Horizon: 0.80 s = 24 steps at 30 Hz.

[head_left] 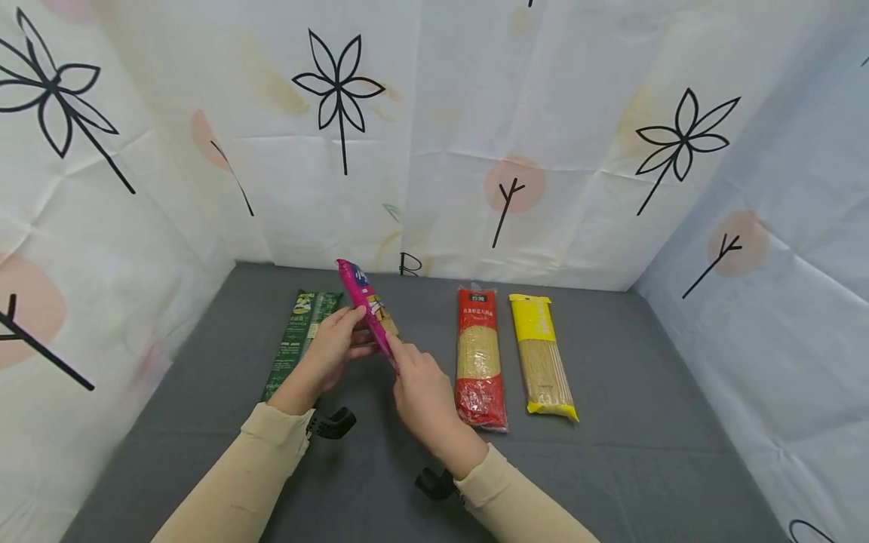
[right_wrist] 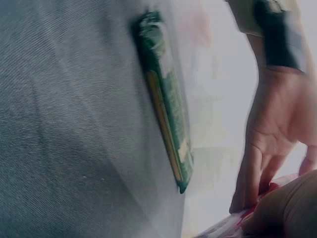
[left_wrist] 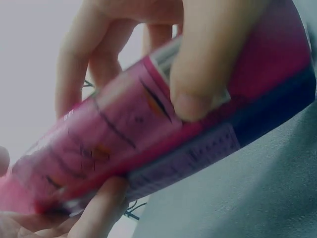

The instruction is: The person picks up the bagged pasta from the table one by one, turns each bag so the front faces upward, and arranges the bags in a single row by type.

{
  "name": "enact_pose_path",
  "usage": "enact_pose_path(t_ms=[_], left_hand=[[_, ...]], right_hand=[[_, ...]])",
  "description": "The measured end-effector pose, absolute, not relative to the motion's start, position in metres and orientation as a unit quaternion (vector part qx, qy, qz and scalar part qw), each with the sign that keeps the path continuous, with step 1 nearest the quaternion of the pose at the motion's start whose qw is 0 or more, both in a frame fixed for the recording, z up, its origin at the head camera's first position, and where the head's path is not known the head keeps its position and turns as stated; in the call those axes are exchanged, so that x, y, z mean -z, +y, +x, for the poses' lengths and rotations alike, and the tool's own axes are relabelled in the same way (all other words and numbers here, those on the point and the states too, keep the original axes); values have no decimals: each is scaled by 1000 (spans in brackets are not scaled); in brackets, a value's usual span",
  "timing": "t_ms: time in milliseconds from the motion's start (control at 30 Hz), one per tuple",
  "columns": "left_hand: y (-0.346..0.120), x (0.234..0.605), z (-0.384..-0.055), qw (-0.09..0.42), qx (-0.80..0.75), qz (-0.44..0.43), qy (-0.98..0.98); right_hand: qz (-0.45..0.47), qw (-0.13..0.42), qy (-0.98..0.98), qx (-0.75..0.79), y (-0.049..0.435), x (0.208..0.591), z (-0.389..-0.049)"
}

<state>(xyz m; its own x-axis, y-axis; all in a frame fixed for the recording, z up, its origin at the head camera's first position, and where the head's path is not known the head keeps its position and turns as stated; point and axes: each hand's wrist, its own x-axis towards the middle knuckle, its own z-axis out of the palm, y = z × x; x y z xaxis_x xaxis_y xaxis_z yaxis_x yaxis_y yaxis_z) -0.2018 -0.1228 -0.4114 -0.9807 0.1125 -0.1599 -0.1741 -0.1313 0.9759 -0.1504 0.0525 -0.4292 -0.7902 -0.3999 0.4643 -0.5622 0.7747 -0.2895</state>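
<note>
A bright pink packet (head_left: 370, 302), apparently of dried noodles, is tilted in mid-air over the table. My left hand (head_left: 334, 343) grips its left side, thumb across the wrapper and fingers behind, as the left wrist view shows. At the packet's near end, my right hand (head_left: 424, 392) pinches the edge. Seen close up, the wrapper (left_wrist: 114, 134) is pink with a dark blue strip. Behind my left hand lies a green packet (head_left: 292, 351), partly covered by the hand. In the right wrist view the pink packet (right_wrist: 233, 223) shows only at the bottom edge.
To the right of my hands lie a red packet of noodles (head_left: 478, 354) and a yellow packet of noodles (head_left: 543, 362), roughly side by side. They lie on a dark grey cloth (head_left: 631, 422). White printed fabric (head_left: 448, 98) walls in the back and sides.
</note>
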Motion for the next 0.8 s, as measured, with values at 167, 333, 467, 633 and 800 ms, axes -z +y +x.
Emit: enact_pose_path(t_ms=[167, 333, 467, 633, 800], left_hand=[[-119, 413, -205, 89, -738, -57, 666], [-117, 415, -205, 75, -729, -85, 675], [-117, 418, -204, 69, -731, -97, 672], [-117, 421, -205, 62, -734, -107, 668], [-118, 423, -206, 60, -739, -109, 662]], right_hand=[[272, 253, -918, -136, 45, 441, -146], [282, 285, -911, -97, 39, 451, -141], [281, 301, -908, -80, 37, 453, -139], [282, 285, -912, -88, 38, 452, -139], [281, 279, -914, -92, 40, 452, -140]])
